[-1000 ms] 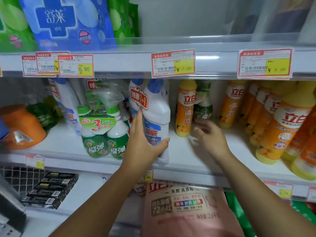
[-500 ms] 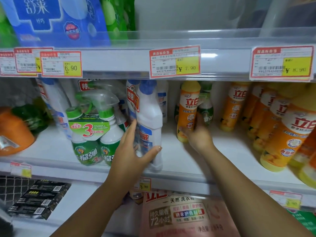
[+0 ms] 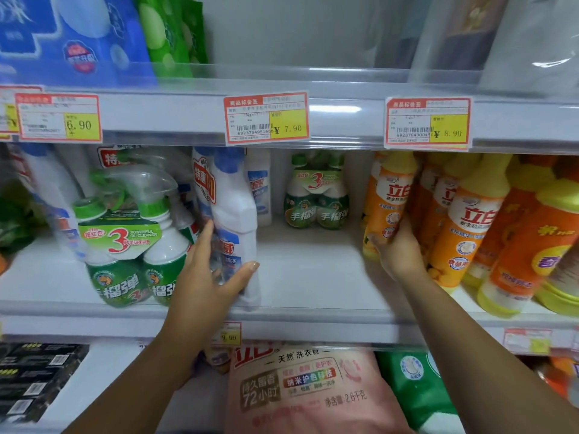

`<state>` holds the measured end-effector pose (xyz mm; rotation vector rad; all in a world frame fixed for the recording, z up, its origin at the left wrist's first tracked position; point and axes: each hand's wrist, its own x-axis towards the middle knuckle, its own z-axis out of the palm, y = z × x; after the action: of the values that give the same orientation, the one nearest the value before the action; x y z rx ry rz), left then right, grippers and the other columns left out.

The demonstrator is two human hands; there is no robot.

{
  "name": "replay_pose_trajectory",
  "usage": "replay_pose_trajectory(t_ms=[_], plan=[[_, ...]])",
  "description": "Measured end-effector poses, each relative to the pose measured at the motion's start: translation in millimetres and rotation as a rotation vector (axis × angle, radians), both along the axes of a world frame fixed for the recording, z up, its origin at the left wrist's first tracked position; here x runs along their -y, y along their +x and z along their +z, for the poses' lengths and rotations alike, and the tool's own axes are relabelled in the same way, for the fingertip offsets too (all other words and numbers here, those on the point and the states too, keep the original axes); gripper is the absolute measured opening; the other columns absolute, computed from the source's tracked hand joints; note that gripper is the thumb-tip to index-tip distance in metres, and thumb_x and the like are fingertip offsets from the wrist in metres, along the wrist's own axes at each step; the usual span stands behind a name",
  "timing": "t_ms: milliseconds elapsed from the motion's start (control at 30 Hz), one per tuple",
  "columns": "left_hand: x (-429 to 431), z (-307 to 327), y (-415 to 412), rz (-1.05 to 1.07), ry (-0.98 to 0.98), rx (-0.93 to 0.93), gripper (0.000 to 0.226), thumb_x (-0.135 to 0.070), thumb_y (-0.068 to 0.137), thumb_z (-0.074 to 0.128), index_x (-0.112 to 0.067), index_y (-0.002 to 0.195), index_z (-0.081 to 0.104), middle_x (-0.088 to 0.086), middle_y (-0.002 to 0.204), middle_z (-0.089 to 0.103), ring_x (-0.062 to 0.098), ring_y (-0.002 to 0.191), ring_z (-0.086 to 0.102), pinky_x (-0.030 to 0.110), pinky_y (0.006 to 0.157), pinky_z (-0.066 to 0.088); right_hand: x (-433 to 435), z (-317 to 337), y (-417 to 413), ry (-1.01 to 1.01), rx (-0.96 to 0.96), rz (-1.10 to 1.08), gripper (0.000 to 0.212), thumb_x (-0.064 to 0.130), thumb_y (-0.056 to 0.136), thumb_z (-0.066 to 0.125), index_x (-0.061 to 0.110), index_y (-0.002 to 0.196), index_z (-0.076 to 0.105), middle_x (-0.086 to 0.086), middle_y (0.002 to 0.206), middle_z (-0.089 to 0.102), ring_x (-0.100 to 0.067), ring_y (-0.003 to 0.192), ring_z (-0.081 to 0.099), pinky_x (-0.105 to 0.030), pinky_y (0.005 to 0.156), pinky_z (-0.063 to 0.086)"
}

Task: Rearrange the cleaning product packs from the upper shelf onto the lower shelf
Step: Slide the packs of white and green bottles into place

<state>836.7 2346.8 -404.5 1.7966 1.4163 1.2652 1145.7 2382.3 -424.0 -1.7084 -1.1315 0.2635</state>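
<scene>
On the middle shelf [image 3: 313,277], my left hand [image 3: 210,283] grips the base of a white twin-bottle cleaner pack with blue caps [image 3: 232,208], which stands upright. My right hand [image 3: 398,252] is closed around the lower part of an orange dish-soap bottle with a yellow cap [image 3: 388,195], holding it against the row of like bottles [image 3: 470,227] to the right. A green twin-pack [image 3: 316,198] stands at the back of the gap between my hands. A green spray-cleaner pack [image 3: 131,245] stands left of my left hand.
The upper shelf holds blue [image 3: 69,39] and green [image 3: 175,29] bagged packs on the left and grey-wrapped packs [image 3: 501,36] on the right. Below lie a pink detergent bag [image 3: 313,389], a green bag [image 3: 416,386] and black boxes [image 3: 34,377]. Price tags [image 3: 266,117] line the shelf edges.
My right hand took hold of the orange bottle and slid it right against the other orange bottles, uncovering the green twin-pack behind. My left hand stayed on the white pack.
</scene>
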Motion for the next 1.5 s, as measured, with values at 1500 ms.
replay_pose_trajectory(t_ms=[1500], plan=[[4.2,-3.6,3.7,-0.209,-0.080,0.025,0.055,-0.040,0.090,0.055,-0.037,0.141,0.034,-0.015,0.138,0.049,-0.010,0.120,0.047,0.009,0.097,0.038,51.1,9.9,-116.3,-0.067,0.019,0.419,0.046,0.019,0.075,0.077,0.031,0.113,0.054,0.015,0.104,0.068,-0.004,0.093,0.063,-0.035,0.088,0.051]])
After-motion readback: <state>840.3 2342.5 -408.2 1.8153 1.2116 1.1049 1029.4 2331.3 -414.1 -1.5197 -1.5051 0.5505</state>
